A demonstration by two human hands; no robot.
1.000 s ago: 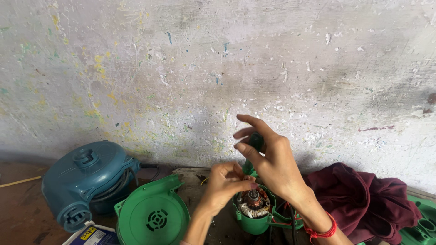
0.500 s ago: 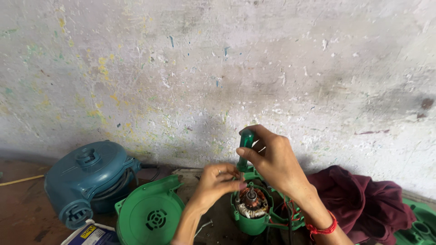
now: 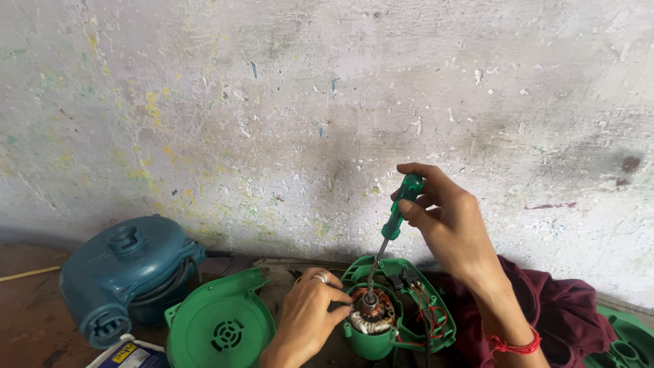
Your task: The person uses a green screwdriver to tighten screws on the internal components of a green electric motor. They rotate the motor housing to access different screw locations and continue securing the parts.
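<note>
My right hand point(image 3: 453, 221) grips a green-handled screwdriver point(image 3: 398, 210), held nearly upright with its tip down on the shaft of a motor. The motor point(image 3: 371, 312), with copper windings, sits in an open green housing point(image 3: 422, 300) with red wires along its right side. My left hand point(image 3: 310, 317) rests at the motor's left side, fingers pinched against it, a ring on one finger. A red band is around my right wrist.
A round green cover point(image 3: 219, 328) with a vent grille lies left of the housing. A blue blower body point(image 3: 126, 272) stands at far left. A maroon cloth point(image 3: 565, 320) lies at right, another green part point(image 3: 627, 344) at the right corner. A plastered wall point(image 3: 272, 102) rises behind.
The right hand has risen and now holds the screwdriver upright by its handle, tip on the motor shaft. The view has dropped slightly. The left hand stays at the motor.
</note>
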